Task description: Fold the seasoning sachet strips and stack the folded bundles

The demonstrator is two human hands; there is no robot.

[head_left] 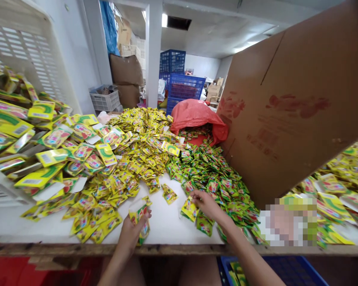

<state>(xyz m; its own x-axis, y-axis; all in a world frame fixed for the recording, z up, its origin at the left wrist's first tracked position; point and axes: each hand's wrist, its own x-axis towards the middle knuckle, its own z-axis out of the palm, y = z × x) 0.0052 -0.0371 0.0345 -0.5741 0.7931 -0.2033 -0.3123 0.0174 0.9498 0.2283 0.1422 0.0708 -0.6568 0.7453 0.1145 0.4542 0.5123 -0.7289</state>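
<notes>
My left hand (130,233) is closed around a small printed carton (141,216), green and yellow with red fruit pictures. Its white flap stands open at the top, and a bit of a yellow sachet shows at that end. Between the fingertips of my right hand (207,204) is a yellow sachet (189,209), held just above the white tabletop (164,224). Beneath that hand lies a green sachet (204,224). A single yellow sachet (169,194) rests between the hands. Beyond them spread a pile of yellow sachets (146,155) and, to the right, green sachets (217,178).
At left, a tilted white crate (47,51) spills flat-sided cartons (53,157) onto the table. A red sack (193,115) lies behind the green pile. A tall cardboard sheet (286,103) walls off the right, where a blurred patch covers something. Below sits a blue crate (289,270).
</notes>
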